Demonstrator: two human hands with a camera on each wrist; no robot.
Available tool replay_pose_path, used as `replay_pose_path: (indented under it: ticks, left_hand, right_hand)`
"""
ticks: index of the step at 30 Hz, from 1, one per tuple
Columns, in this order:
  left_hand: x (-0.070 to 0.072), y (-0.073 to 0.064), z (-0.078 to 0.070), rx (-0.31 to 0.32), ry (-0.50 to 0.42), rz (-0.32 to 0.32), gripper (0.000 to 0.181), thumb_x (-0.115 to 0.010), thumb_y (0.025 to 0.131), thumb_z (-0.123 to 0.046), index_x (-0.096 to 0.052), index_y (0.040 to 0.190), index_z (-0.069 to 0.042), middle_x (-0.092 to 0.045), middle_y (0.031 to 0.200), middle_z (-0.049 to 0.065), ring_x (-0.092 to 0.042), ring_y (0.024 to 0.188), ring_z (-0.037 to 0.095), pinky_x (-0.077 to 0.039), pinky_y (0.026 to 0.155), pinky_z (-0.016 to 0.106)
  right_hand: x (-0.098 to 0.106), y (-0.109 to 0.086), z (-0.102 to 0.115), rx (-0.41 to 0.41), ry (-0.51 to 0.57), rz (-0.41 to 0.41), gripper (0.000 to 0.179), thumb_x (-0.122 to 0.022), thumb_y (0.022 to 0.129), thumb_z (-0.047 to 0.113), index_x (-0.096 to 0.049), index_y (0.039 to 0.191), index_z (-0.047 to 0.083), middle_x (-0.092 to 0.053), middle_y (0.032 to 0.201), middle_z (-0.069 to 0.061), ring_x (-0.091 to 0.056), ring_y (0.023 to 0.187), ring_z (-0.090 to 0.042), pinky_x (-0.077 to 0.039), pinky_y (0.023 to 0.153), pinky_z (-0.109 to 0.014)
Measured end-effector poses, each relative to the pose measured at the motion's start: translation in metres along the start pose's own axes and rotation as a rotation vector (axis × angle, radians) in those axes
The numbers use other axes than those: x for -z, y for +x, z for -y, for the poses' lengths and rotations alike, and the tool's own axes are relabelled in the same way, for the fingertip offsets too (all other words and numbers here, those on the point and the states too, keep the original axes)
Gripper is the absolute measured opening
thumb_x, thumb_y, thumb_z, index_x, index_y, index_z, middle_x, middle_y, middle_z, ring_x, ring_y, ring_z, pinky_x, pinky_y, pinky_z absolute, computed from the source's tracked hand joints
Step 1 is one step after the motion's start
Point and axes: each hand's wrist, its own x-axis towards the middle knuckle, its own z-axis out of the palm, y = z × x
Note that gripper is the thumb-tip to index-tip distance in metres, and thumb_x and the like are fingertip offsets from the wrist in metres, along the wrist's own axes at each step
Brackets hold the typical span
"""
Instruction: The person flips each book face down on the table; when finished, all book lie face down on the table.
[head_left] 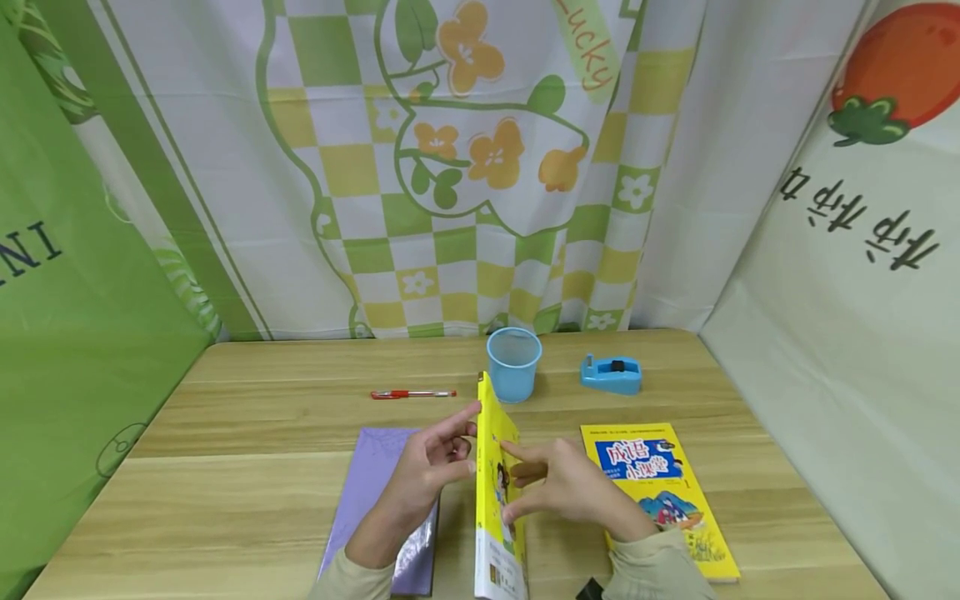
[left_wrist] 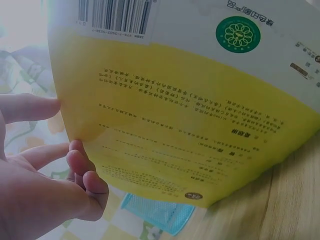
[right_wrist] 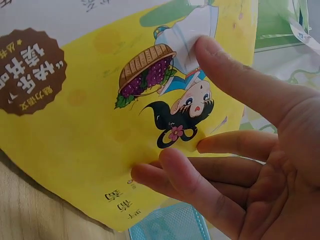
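Holding yellow book point(head_left: 491, 483) on edge over counter point(head_left: 262, 417) between left hand point(head_left: 427, 467) and right hand point(head_left: 562, 483), with grip spread, fingertips point(right_wrist: 207, 47) against cover point(right_wrist: 90, 140) and edge; likely light, bendable, slightly slick, best pinched near spine point(head_left: 481, 504).

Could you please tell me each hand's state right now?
Left hand: open, touching the upright yellow book.
Right hand: open, touching the same upright yellow book.
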Motion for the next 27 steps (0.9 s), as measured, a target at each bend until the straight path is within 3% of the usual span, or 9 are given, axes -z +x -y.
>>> replay_pose_path:
  ticks: [17, 24, 27]
  left_hand:
    - [-0.0035, -0.0021, -0.0007, -0.072, 0.015, 0.059, 0.067, -0.061, 0.083, 0.010, -0.036, 0.144, 0.019, -0.052, 0.111, 0.007, -0.045, 0.086, 0.006, -0.043, 0.076, 0.013]
    - [-0.0035, -0.0013, 0.0013, -0.083, 0.036, 0.068, 0.067, -0.062, 0.083, 0.009, -0.037, 0.145, 0.018, -0.052, 0.112, 0.006, -0.045, 0.086, 0.006, -0.044, 0.077, 0.013]
    - [-0.0036, -0.0012, 0.0016, -0.085, 0.042, 0.061, 0.067, -0.063, 0.083, 0.008, -0.038, 0.145, 0.017, -0.052, 0.112, 0.007, -0.045, 0.085, 0.006, -0.043, 0.077, 0.013]
  right_hand:
    - [-0.0070, 0.0005, 0.0011, 0.077, 0.123, 0.027, 0.088, -0.090, 0.072, 0.016, -0.045, 0.143, -0.011, -0.067, 0.120, -0.029, -0.072, 0.101, -0.042, -0.059, 0.082, -0.044]
    - [-0.0061, 0.0006, 0.0015, 0.085, 0.088, 0.023, 0.087, -0.090, 0.072, 0.016, -0.046, 0.142, -0.012, -0.067, 0.121, -0.027, -0.073, 0.100, -0.038, -0.060, 0.081, -0.032]
    - [-0.0062, 0.0013, 0.0015, 0.072, 0.091, 0.022, 0.087, -0.090, 0.072, 0.016, -0.047, 0.142, -0.011, -0.068, 0.122, -0.026, -0.072, 0.102, -0.040, -0.060, 0.082, -0.033]
